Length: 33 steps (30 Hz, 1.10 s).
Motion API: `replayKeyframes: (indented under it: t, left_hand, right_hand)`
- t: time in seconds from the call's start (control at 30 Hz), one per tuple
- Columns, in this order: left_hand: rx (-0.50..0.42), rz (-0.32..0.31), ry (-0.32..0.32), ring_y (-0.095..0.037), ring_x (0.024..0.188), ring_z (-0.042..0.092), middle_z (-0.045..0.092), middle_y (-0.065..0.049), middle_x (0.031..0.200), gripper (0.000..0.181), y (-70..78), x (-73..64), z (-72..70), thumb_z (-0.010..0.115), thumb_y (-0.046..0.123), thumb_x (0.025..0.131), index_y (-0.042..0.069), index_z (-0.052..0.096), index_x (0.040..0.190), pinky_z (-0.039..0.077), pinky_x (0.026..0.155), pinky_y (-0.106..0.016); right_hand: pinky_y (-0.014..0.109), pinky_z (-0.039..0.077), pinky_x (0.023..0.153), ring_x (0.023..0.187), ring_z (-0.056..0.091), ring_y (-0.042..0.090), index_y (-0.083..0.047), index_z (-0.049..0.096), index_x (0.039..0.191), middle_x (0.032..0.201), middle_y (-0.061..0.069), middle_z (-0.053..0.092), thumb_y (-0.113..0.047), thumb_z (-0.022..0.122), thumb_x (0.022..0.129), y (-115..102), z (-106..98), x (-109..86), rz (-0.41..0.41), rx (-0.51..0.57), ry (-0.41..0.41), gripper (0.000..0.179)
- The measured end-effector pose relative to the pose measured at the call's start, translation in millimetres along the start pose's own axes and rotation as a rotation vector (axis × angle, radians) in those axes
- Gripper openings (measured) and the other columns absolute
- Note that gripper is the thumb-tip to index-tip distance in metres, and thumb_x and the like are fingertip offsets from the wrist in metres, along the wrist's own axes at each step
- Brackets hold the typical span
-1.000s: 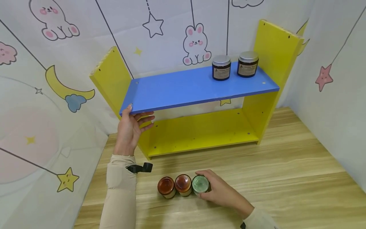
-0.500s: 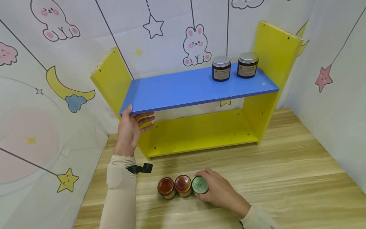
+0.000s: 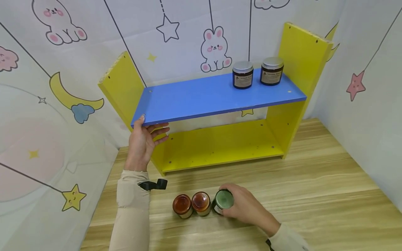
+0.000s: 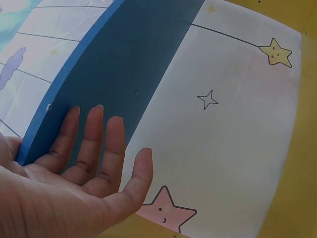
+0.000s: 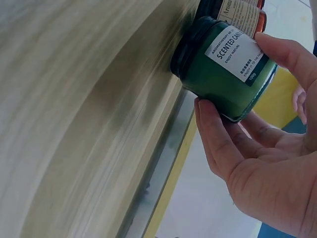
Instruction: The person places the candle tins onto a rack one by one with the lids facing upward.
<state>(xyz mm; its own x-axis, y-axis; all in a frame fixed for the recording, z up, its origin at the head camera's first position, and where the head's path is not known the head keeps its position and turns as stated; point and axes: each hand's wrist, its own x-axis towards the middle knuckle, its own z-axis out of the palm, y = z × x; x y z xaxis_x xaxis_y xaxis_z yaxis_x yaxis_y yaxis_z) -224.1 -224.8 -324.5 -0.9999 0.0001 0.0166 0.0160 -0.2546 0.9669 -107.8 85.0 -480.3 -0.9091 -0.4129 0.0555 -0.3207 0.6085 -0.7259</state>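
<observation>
My right hand grips a green scented candle jar between thumb and fingers, its glass base facing up and slightly tilted. In the right wrist view the jar shows a white "SCENTED CANDLE" label, with its dark lid toward the wooden table. Just left of it, two amber candle jars stand side by side, bases up. My left hand holds the front left corner of the blue shelf board, thumb on top. In the left wrist view its fingers lie under the board.
Two dark jars with silver lids stand on the right half of the blue board. The yellow shelf unit has upright side panels and a lower shelf behind the amber jars. Cartoon-printed sheets hang behind and beside the wooden table.
The green candle jar has shifted right with my right hand and tilted, leaving a wider gap to the amber jars. My left hand keeps its place on the blue board.
</observation>
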Motion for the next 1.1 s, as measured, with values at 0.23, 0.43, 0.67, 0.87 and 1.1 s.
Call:
replayKeyframes:
  t: [0.23,0.43,0.67,0.87,1.1]
  left_hand:
    - [-0.001,0.004,-0.001,-0.028,0.11,0.065,0.068,-0.008,0.115,0.065,-0.6,0.3,-0.7,0.03,0.051,0.109,0.017,0.013,0.162,0.041,0.107,-0.054]
    - [-0.004,0.006,-0.002,-0.027,0.109,0.066,0.069,-0.008,0.114,0.064,-1.1,-0.5,-0.1,0.03,0.051,0.108,0.016,0.019,0.16,0.042,0.105,-0.053]
    - [-0.012,0.003,0.0,-0.027,0.109,0.066,0.067,-0.011,0.117,0.063,-0.1,0.4,0.1,0.03,0.05,0.109,0.016,0.02,0.16,0.043,0.104,-0.052]
    - [-0.01,0.004,0.001,-0.028,0.109,0.065,0.068,-0.01,0.116,0.062,-0.4,0.1,0.2,0.029,0.05,0.109,0.015,0.023,0.16,0.044,0.103,-0.051]
    - [-0.008,0.014,0.006,-0.028,0.108,0.067,0.07,-0.009,0.114,0.06,-0.6,-0.3,0.7,0.031,0.05,0.109,0.014,0.031,0.156,0.045,0.104,-0.053]
  right_hand:
    - [0.03,0.05,0.076,0.093,0.058,0.011,-0.011,0.061,0.127,0.12,-0.001,0.065,-0.023,0.088,0.074,6.3,-8.5,-3.2,0.023,0.028,-0.028,0.061]
    - [0.029,0.053,0.079,0.099,0.061,0.017,-0.011,0.058,0.121,0.117,0.003,0.062,-0.024,0.089,0.075,17.3,-22.1,-8.4,0.001,0.106,-0.085,0.056]
    - [0.032,0.055,0.08,0.101,0.065,0.02,-0.008,0.061,0.123,0.113,0.003,0.067,-0.028,0.09,0.075,29.0,-33.6,-10.3,0.039,0.161,-0.127,0.06]
    - [0.038,0.054,0.084,0.101,0.062,0.019,-0.007,0.063,0.125,0.119,0.005,0.067,-0.027,0.092,0.073,32.6,-34.6,-10.8,0.04,0.154,-0.15,0.063]
    - [0.043,0.052,0.09,0.104,0.062,0.017,-0.008,0.064,0.127,0.122,0.004,0.067,-0.026,0.092,0.073,32.4,-30.6,-5.8,0.06,0.16,-0.192,0.063]
